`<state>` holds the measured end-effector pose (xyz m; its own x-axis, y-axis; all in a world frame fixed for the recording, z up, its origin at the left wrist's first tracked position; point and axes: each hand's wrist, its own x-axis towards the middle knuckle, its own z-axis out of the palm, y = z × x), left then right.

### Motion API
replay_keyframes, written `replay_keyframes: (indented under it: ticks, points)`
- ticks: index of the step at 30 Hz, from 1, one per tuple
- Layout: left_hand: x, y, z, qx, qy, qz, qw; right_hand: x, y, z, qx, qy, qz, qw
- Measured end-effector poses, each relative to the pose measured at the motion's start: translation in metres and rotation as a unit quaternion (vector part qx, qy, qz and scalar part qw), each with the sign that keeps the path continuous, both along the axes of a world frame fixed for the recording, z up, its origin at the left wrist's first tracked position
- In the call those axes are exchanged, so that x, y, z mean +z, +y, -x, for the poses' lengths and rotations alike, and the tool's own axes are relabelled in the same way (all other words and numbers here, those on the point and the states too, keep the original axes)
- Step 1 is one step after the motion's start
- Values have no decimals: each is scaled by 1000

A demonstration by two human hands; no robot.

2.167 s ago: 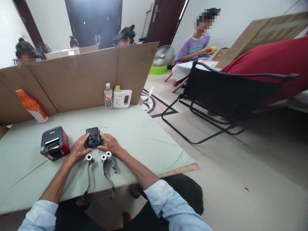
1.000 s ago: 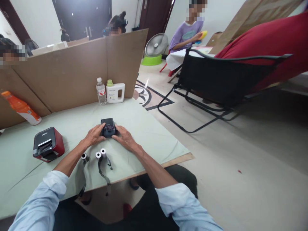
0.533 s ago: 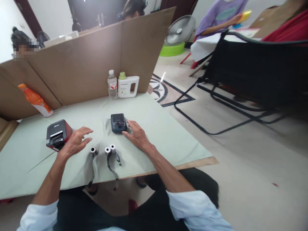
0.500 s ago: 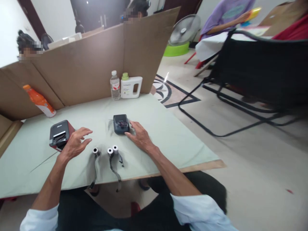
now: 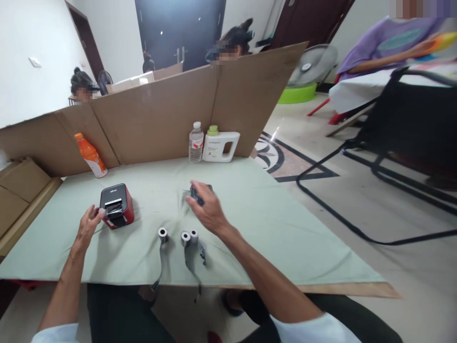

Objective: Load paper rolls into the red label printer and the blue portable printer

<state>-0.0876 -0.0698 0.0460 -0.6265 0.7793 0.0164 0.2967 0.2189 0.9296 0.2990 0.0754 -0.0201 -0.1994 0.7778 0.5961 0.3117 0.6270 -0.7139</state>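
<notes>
My left hand (image 5: 88,224) is open at the left front corner of a black and red label printer (image 5: 123,202), its fingertips at or touching the casing. My right hand (image 5: 209,208) reaches over a small dark portable printer (image 5: 197,194), partly hiding it. The right fingers are apart; whether they touch the device cannot be made out. Nearer the front edge stand three small paper rolls: a single roll (image 5: 163,233) on the left, and a front roll (image 5: 185,238) beside a back roll (image 5: 194,236). Dark strips trail from them toward the edge.
An orange bottle (image 5: 91,156) leans on the cardboard screen (image 5: 157,114) at the back. A water bottle (image 5: 196,144) and a white jug (image 5: 219,146) stand farther right. A black folding chair (image 5: 410,128) is on the floor to the right, near a person in purple.
My left hand has moved from the label printer's right side to its left front corner. My right hand has moved from beside the portable printer to over it. The camera view has shifted.
</notes>
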Motion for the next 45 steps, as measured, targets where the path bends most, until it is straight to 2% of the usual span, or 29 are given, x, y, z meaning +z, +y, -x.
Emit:
replay_keyframes:
  ticks: [2, 5, 8, 12, 16, 19, 21, 25, 29, 33, 36, 40, 42, 45]
  points:
    - [-2, 1, -3, -13, -13, 6, 1000, 20, -3, 49, 131, -10, 89, 987]
    - [-4, 6, -8, -68, -17, 10, 997, 38, -7, 120, 277, -47, 199, 939]
    - [-8, 12, -9, -74, -6, -4, 997, 41, -11, 165, 354, -65, 240, 902]
    - [-13, 14, -14, -56, 15, -34, 998, 36, -17, 183, 404, -24, 231, 885]
    - [-6, 16, -33, -81, 33, -52, 995, 36, -20, 168, 406, 0, 219, 887]
    - [0, 27, -59, -132, 29, -75, 988, 38, -16, 136, 381, 15, 233, 894]
    - [2, 41, -79, -174, 21, -87, 981, 40, -12, 110, 349, 18, 223, 910]
    - [-5, 72, -115, -233, 16, -86, 969, 41, -6, 59, 297, 4, 224, 928]
    - [-19, 90, -139, -279, 11, -95, 955, 29, -3, 29, 266, -2, 226, 937]
    - [-33, 94, -148, -301, 18, -78, 950, 11, -3, 22, 244, 10, 213, 946]
    - [-35, 88, -142, -316, 48, -70, 945, 1, -5, 21, 239, 32, 216, 946]
    - [-21, 62, -129, -260, 196, -49, 944, -11, -11, 13, 206, 46, 228, 951]
    - [-11, 45, -129, -295, 276, -47, 914, -17, -16, 6, 166, 34, 223, 960]
    - [-4, 26, -135, -426, 342, -38, 837, -22, -23, -2, 133, 14, 200, 971]
